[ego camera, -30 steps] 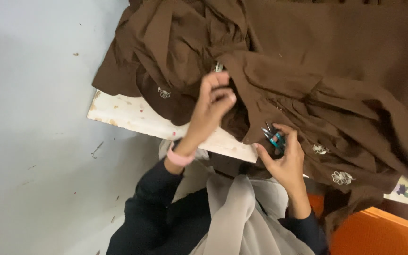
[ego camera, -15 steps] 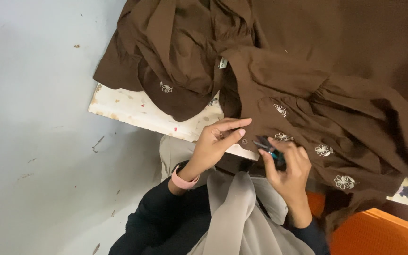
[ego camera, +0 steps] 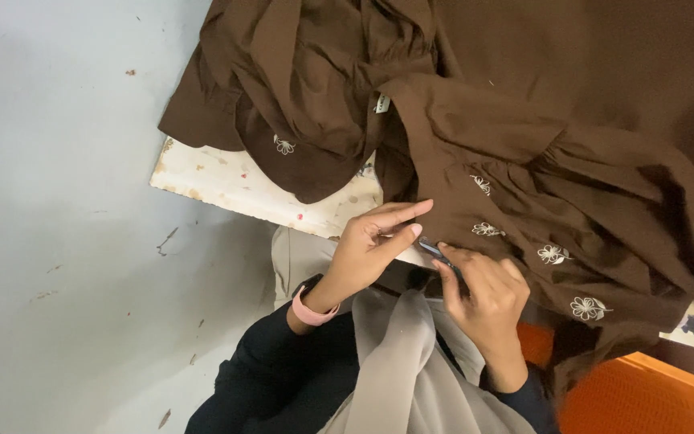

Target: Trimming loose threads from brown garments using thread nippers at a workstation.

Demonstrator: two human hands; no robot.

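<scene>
The left hand point(ego camera: 367, 249) lies on the hem of the brown garment point(ego camera: 524, 153), its fingers stretched and pressed flat on the cloth, probably to keep the edge tight and steady at the table point(ego camera: 226, 181) edge. It grips nothing, only pins the fabric down. The right hand point(ego camera: 483, 293) is closed around a small dark tool point(ego camera: 435, 251), maybe a thread clipper, and its tip points to the hem just beside the left fingertips. The garment is spread in a heap over the table, and its embroidered white flowers point(ego camera: 554, 255) run along the hem that hangs towards the person. So the working edge lies between both hands, touching the left one. An orange chair point(ego camera: 652, 398) stands at the lower right
</scene>
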